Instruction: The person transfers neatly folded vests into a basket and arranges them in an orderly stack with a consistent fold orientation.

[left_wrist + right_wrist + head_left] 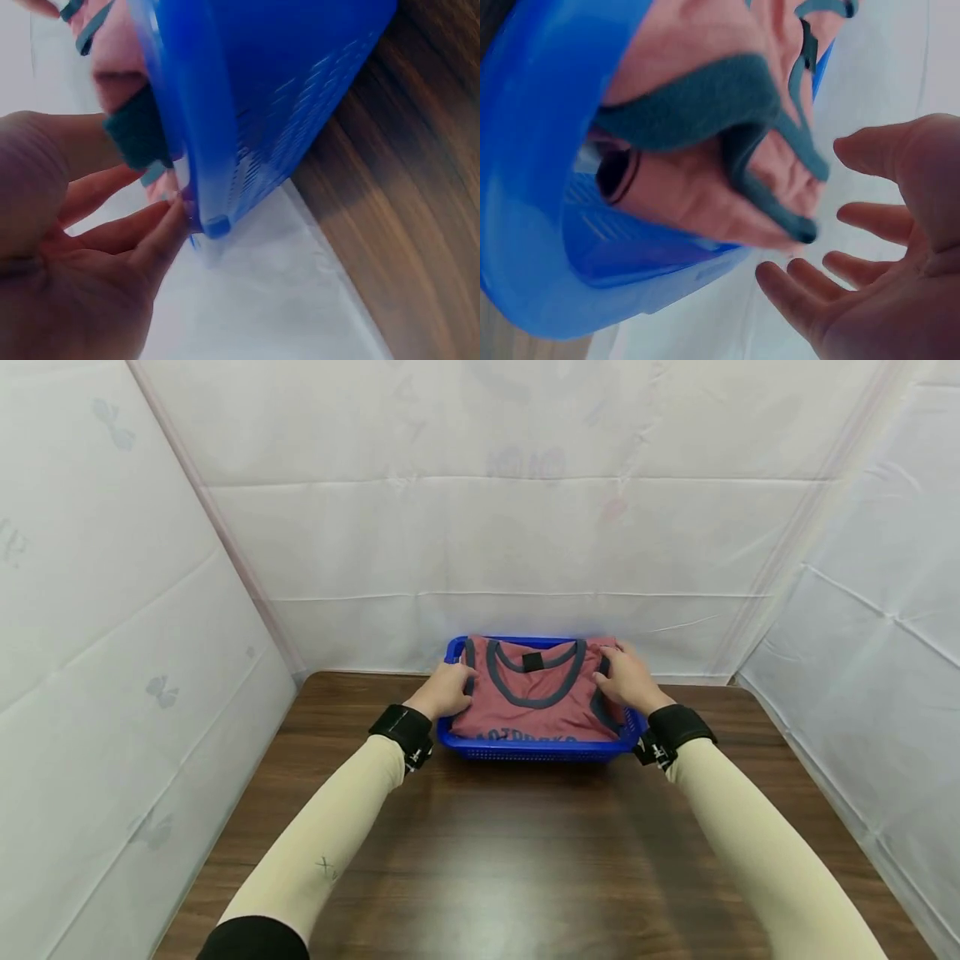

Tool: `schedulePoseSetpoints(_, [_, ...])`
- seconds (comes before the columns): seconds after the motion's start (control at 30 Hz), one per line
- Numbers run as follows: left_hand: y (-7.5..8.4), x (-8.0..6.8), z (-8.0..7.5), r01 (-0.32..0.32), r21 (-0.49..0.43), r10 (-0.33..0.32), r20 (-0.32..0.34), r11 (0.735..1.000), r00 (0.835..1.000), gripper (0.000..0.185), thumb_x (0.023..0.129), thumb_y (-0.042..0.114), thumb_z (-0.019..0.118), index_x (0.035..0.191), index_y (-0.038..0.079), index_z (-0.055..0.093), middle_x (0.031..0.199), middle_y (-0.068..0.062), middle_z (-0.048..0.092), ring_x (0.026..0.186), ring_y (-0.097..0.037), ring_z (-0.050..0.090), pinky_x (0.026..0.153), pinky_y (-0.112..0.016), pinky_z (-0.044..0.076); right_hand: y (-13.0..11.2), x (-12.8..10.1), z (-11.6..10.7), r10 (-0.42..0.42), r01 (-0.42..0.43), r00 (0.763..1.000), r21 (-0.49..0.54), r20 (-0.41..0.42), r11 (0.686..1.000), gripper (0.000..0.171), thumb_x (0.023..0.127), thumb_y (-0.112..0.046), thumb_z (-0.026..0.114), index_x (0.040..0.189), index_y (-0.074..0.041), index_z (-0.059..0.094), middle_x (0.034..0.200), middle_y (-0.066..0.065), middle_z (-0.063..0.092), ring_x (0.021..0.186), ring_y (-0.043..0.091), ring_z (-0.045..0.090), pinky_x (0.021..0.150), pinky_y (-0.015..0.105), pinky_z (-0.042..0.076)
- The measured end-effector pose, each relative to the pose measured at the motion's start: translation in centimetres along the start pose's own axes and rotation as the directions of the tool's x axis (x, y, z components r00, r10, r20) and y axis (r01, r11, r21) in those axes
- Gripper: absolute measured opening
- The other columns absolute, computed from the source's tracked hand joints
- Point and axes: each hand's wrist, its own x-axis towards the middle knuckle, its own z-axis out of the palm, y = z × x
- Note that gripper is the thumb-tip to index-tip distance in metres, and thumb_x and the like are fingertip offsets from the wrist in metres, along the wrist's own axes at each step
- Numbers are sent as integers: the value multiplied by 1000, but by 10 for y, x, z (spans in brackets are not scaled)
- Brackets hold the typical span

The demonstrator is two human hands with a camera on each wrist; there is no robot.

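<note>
Folded red shirt (pixel 536 702) with dark trim sits in the blue basket (pixel 536 750) at the far middle of the bench (pixel 480 852), close to the white sheeted wall (pixel 480 543). Its printed lettering along the near edge is half hidden by the basket rim and cannot be read. Your left hand (pixel 444 692) lies at the shirt's left edge; the wrist view shows straight fingers (pixel 124 236) touching the basket's corner, gripping nothing. Your right hand (pixel 628 678) rests over the shirt's right shoulder, and its wrist view, blurred, shows spread, relaxed fingers (pixel 799 296) just beside the dark trim, though you cannot tell whether they touch it. The basket's far rim is mostly covered by cloth.
</note>
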Motion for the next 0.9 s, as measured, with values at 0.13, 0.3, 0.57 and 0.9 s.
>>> schedulePoseSetpoints(0.13, [8, -8, -1, -1, 47, -2, 65, 999, 998, 10, 91, 2, 73, 100, 0, 72, 84, -9, 64, 69, -18, 56, 62, -28, 46, -9, -6, 3, -49, 49, 998, 8, 30, 999, 58, 100, -11, 62, 147, 17, 40, 152, 43, 33, 142, 56, 32, 116, 64, 30])
schedulePoseSetpoints(0.3, [11, -17, -2, 43, 160, -58, 88, 986, 994, 16, 94, 17, 76, 103, 4, 74, 93, -10, 69, 87, -24, 66, 79, -37, 54, -14, -10, 5, -33, 28, 985, 28, 172, 999, 68, 99, -12, 65, 152, 14, 32, 156, 41, 28, 143, 55, 32, 114, 64, 32])
schedulePoseSetpoints(0.57, [6, -27, 7, 72, 181, -94, 117, 981, 989, 46, 97, 31, 72, 136, 6, 67, 145, -16, 59, 153, -35, 28, 121, -64, 18, 2, -8, 12, 63, -60, 939, -22, 338, 998, 75, 98, -18, 72, 154, 11, 31, 155, 39, 32, 142, 54, 35, 114, 63, 33])
schedulePoseSetpoints(0.9, [6, -30, 21, 60, 229, -85, 99, 971, 992, 44, 95, 32, 74, 133, 10, 70, 139, -10, 64, 155, -34, 21, 119, -71, 11, 11, -2, 18, 5, 10, 914, -33, 407, 999, 66, 97, -18, 72, 148, 11, 43, 140, 33, 54, 132, 48, 51, 108, 57, 43])
